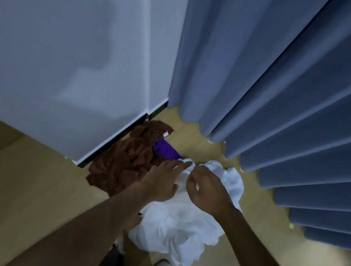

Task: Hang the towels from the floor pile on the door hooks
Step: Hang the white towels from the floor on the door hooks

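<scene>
Towel, white, is bunched on the floor and pinched at one top edge by fingers of both hands, left and right. If lifted crumpled, a loose fold could be missed and dropped onto the brown towel.

Looks like a room in a home: pale wood-look floor, plain white door with dark bottom edge, long blue pleated curtain right of that door, crumpled towels heaped at door's foot.
</scene>
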